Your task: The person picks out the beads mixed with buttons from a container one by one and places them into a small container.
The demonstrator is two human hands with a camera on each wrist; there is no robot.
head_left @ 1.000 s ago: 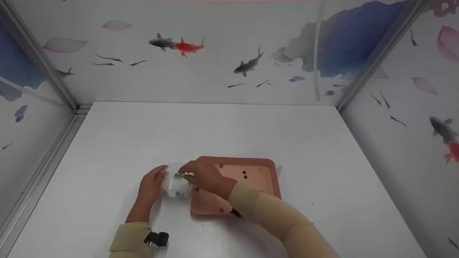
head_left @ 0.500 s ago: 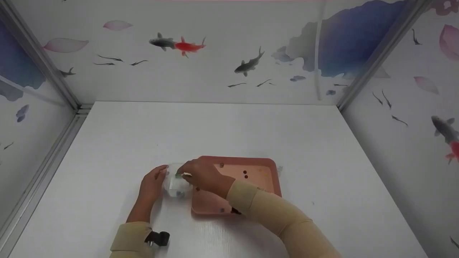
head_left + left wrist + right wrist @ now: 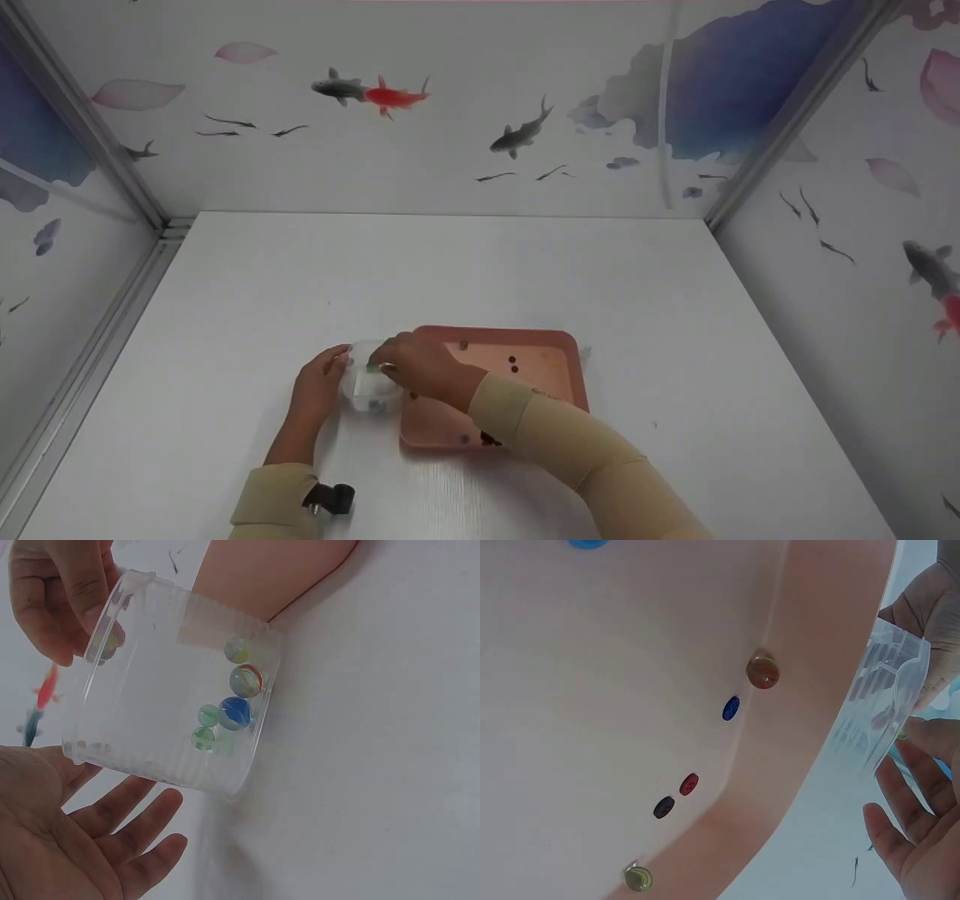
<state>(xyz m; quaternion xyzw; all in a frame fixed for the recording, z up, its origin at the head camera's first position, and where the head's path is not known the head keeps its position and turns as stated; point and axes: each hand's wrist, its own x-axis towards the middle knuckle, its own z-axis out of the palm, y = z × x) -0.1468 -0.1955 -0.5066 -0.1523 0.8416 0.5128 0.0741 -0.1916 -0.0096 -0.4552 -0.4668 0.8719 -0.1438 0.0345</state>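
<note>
A clear plastic tub point(image 3: 361, 394) stands beside the tray's left side; several glass marbles, one a blue marble point(image 3: 235, 713), lie at its bottom in the left wrist view. My left hand point(image 3: 313, 390) rests against the tub's left side, its fingers point(image 3: 139, 821) extended along the wall. Over the tub's mouth, my right hand point(image 3: 421, 366) pinches a greenish marble point(image 3: 109, 646) between thumb and fingers at the rim. That marble is partly hidden by the fingers.
The salmon-pink tray point(image 3: 576, 375) holds loose marbles, including a brownish marble point(image 3: 763, 672), and several buttons, such as a blue button point(image 3: 731, 708) and a red button point(image 3: 689, 784). Its raised rim borders the tub. Printed walls enclose the white table point(image 3: 465, 277).
My right fingers have curled slightly and sunk a little at the tub's mouth, covering more of the green spot there. The left hand, tub and tray stay in place.
</note>
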